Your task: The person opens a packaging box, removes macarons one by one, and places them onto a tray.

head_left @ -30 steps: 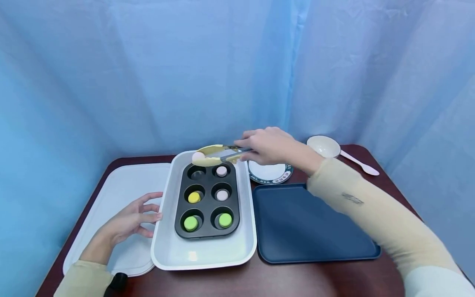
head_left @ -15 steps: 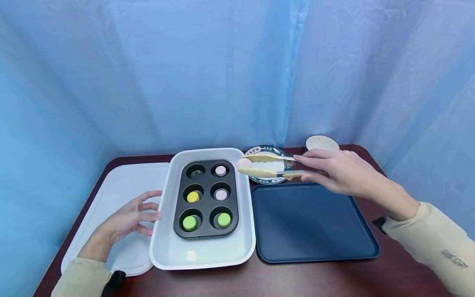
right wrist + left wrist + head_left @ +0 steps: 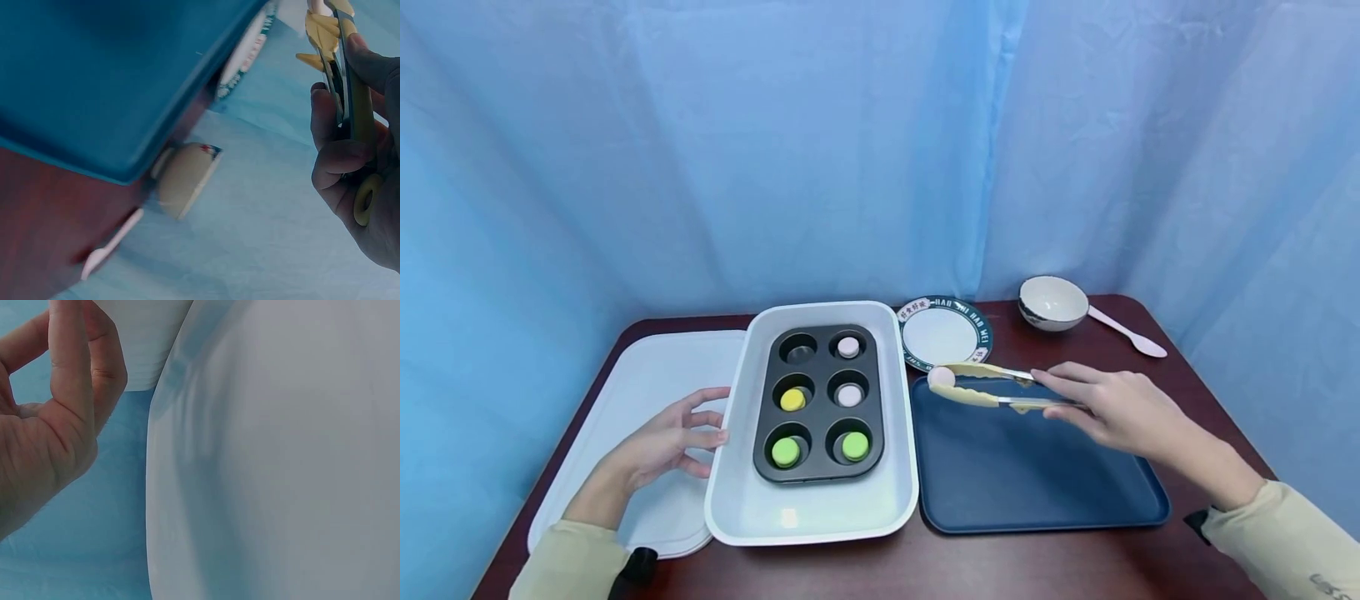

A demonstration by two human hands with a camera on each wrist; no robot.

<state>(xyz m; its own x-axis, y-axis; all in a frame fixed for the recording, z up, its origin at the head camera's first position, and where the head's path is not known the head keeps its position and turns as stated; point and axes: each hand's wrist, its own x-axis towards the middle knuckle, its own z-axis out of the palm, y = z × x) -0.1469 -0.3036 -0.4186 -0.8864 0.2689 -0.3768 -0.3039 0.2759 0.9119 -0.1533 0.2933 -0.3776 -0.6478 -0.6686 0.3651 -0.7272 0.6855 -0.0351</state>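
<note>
Pale macaron (image 3: 942, 377), pinched in tongs (image 3: 992, 387) gripped by the right hand (image 3: 1123, 410), hangs over the blue tray's (image 3: 1037, 475) far-left corner, not yet down. Five remain in the muffin pan (image 3: 817, 404). Left hand (image 3: 666, 442) rests loosely open beside the white dish (image 3: 812, 517).

left hand (image 3: 662, 442) resting, fingers spread, right hand (image 3: 1120, 408) gripping

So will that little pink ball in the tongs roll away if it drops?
Probably. The pink ball looks round and smooth, so it may slip from the tongs. On the blue tray, its raised rim would likely stop it.
</note>
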